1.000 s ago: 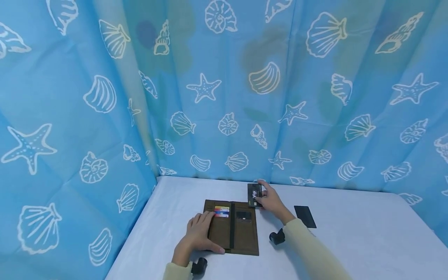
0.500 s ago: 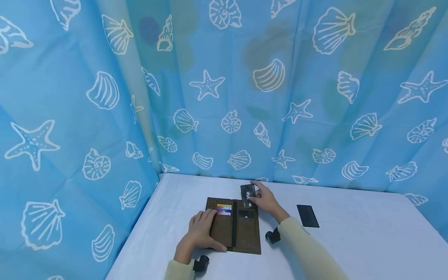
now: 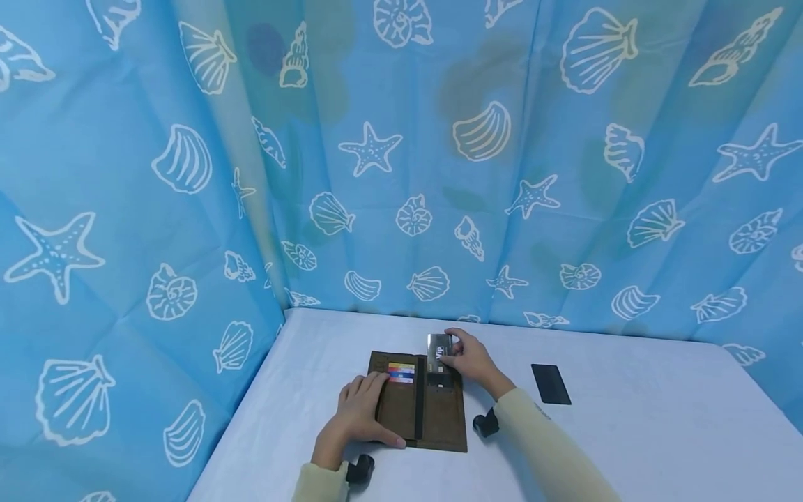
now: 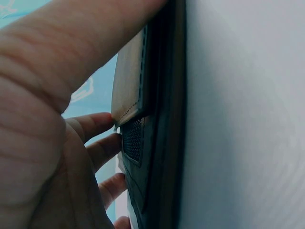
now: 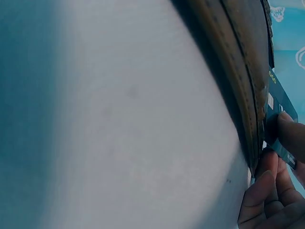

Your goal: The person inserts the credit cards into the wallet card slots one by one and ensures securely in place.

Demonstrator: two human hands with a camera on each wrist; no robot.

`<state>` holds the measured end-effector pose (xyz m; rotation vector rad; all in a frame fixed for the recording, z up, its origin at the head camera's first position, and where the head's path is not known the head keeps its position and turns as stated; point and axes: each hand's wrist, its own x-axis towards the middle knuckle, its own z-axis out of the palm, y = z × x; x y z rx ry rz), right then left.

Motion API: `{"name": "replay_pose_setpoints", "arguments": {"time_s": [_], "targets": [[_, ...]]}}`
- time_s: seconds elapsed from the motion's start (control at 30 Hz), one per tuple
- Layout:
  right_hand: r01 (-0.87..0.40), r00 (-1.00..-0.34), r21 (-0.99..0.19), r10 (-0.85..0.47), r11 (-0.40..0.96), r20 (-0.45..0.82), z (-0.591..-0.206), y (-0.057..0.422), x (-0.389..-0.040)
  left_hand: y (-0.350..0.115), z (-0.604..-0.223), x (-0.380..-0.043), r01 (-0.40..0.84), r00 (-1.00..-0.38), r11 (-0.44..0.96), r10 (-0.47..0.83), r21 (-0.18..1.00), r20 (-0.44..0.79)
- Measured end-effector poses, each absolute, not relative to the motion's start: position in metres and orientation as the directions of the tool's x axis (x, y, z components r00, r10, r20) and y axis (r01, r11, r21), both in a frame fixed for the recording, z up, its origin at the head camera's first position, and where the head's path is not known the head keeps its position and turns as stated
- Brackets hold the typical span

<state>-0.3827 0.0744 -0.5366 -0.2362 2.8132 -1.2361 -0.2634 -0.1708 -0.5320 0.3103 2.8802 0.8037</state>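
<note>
A brown long wallet (image 3: 442,417) lies unfolded on the white table, a dark strip down its middle. My left hand (image 3: 362,411) rests at its left side, fingers spread along that edge and thumb on the near edge; in the left wrist view the fingertips (image 4: 113,187) touch the wallet. Colourful cards (image 3: 401,373) show in its left slot. My right hand (image 3: 472,359) pinches a dark VIP card (image 3: 439,345) between thumb and fingers, over the right half's upper slots. Just below it, another dark card (image 3: 440,381) shows in a slot.
A black card-like rectangle (image 3: 551,384) lies on the white table (image 3: 633,425) to the right of my right hand. A blue curtain (image 3: 414,160) with shell prints hangs behind and at the left. Small black wrist cameras (image 3: 486,423) sit near both cuffs.
My right hand has carried the VIP card left and down, from beyond the wallet's upper right corner to over its right slots. The left hand stays on the wallet.
</note>
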Motion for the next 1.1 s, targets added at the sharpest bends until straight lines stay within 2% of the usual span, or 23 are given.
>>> {"name": "replay_pose_setpoints", "arguments": {"time_s": [0.5, 0.97, 1.1], "targets": [[-0.124, -0.975, -0.694, -0.218, 0.710, -0.049, -0.5355, 0.0794, -0.3843, -0.1701, -0.5296, -0.2619, 0.145, -0.971, 0.834, 0.224, 0.532, -0.087], [-0.138, -0.971, -0.674, -0.233, 0.726, -0.053, -0.5381, 0.0837, -0.3845, -0.1677, -0.5302, -0.2632, 0.137, -0.969, 0.837, 0.223, 0.530, -0.103], [-0.178, -0.962, -0.655, -0.271, 0.734, -0.042, -0.5367, 0.0807, -0.3840, -0.1705, -0.5306, -0.2633, 0.129, -0.972, 0.841, 0.212, 0.525, -0.101]]}}
